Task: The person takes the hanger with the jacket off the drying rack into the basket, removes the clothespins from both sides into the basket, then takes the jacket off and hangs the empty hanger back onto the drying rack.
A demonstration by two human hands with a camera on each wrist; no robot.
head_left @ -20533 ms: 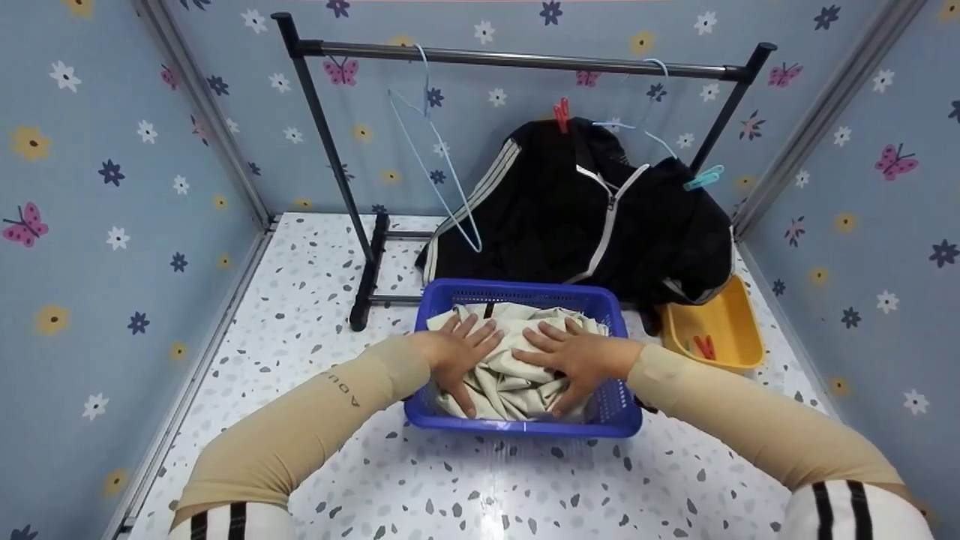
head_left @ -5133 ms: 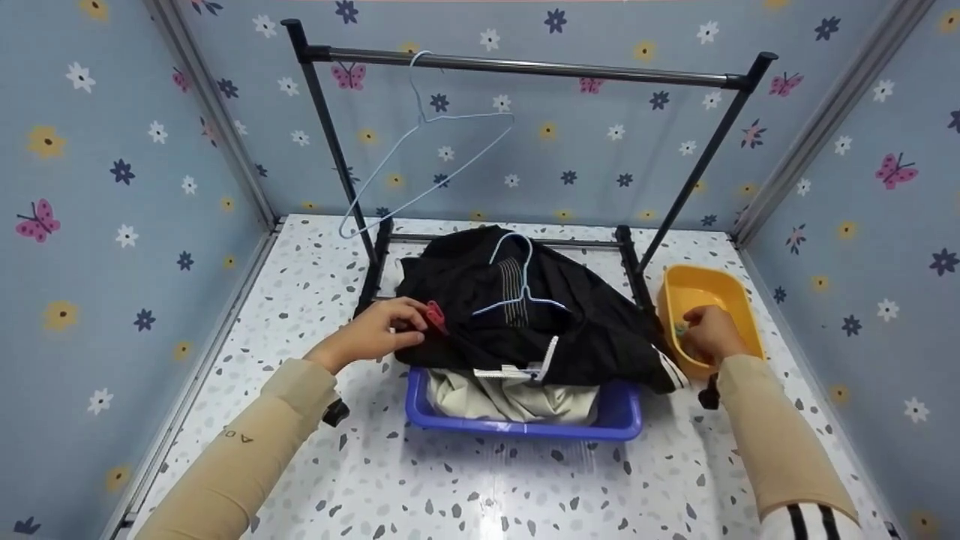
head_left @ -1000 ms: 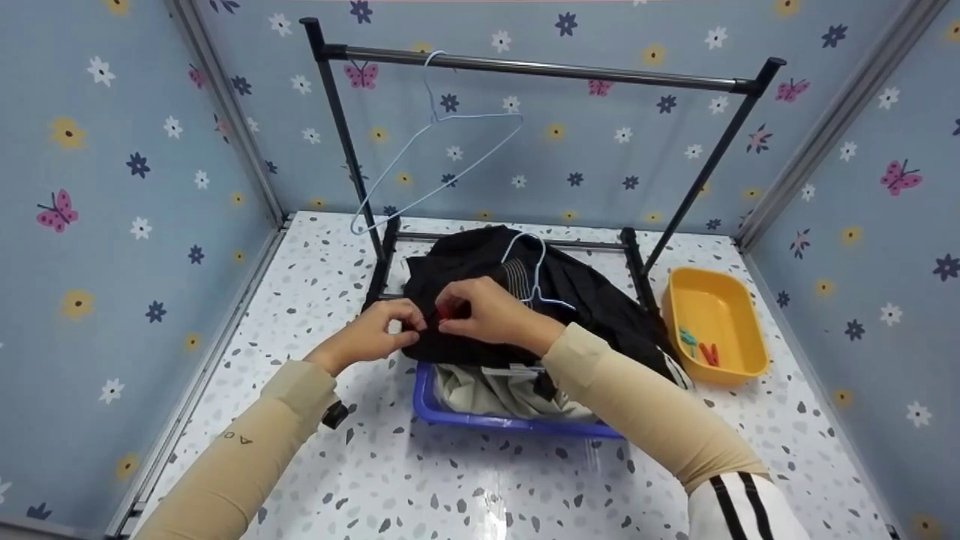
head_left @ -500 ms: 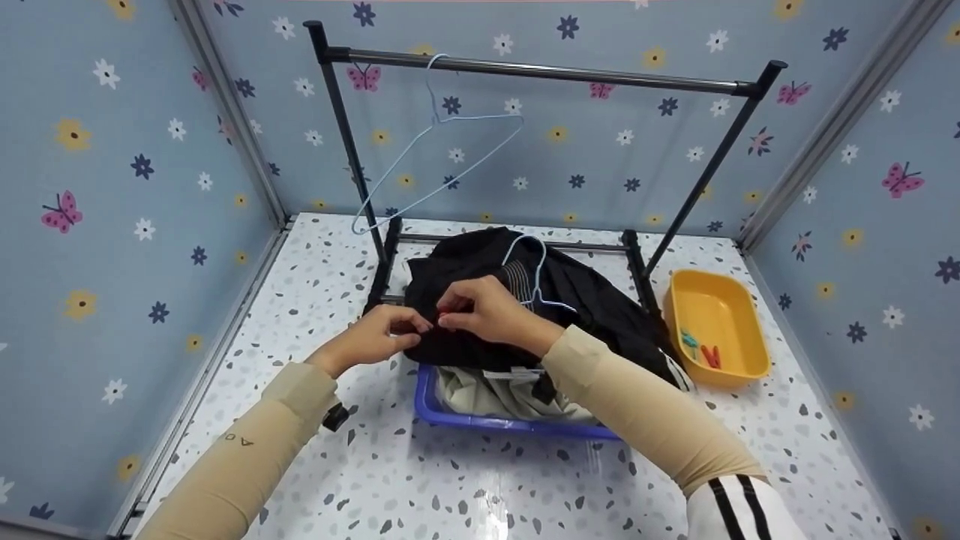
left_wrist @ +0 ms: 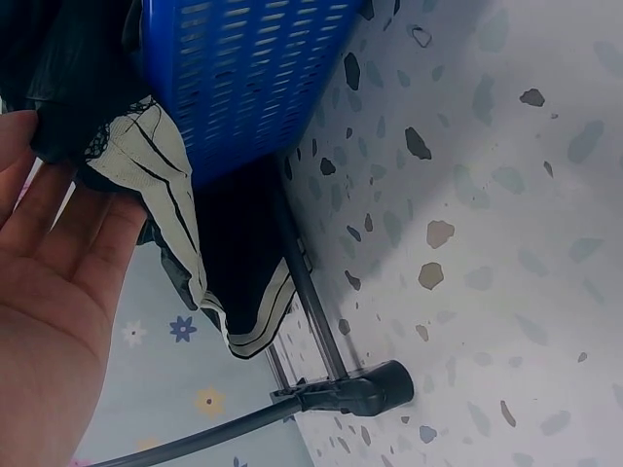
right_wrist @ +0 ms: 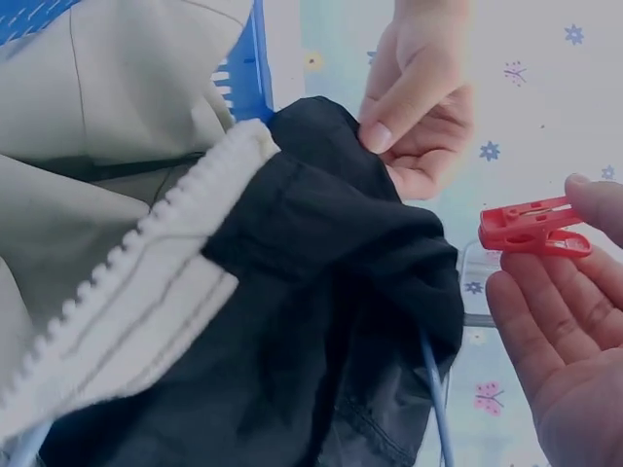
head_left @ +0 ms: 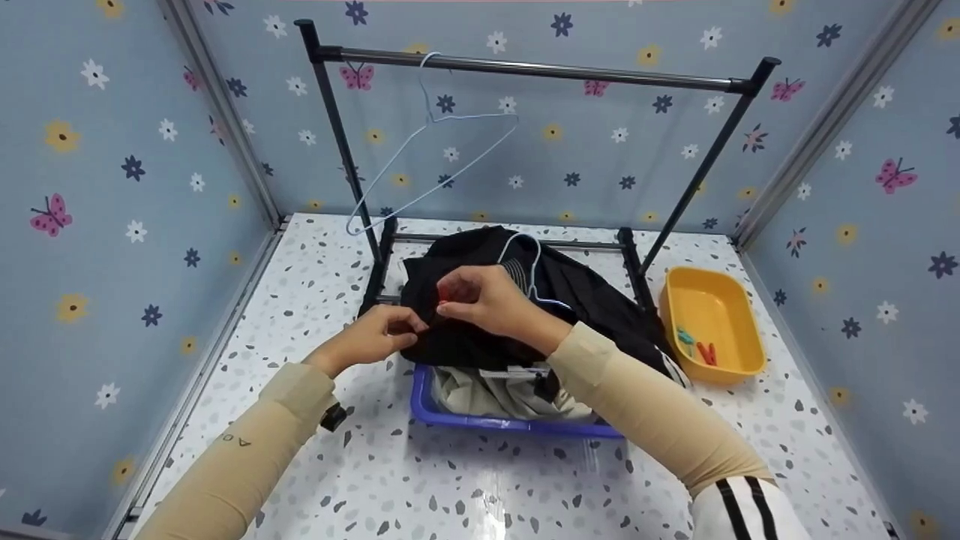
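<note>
A black jacket (head_left: 600, 292) with white trim lies over the blue basket (head_left: 517, 426), and a pale blue hanger (head_left: 535, 262) pokes out of its neck. My left hand (head_left: 371, 337) pinches the jacket's fabric at its left side. In the right wrist view this left hand (right_wrist: 423, 117) grips the black cloth between thumb and fingers. Just above that spot, my right hand (head_left: 491, 300) pinches a red clothespin (right_wrist: 531, 229) between thumb and fingers, apart from the cloth. Light-coloured cloth (head_left: 487, 394) shows in the basket under the jacket.
A black clothes rack (head_left: 540, 67) stands behind, with a second hanger (head_left: 431, 180) hooked on its bar. To the right sits a yellow bin (head_left: 712, 300) holding a teal clothespin (head_left: 685, 339) and a red one (head_left: 706, 352). Patterned walls (head_left: 75, 262) enclose the speckled floor.
The jacket has come down from the rack onto the basket. A teal clothespin now lies in the yellow bin. Lately my right hand has risen slightly, taking the red clothespin off the jacket.
</note>
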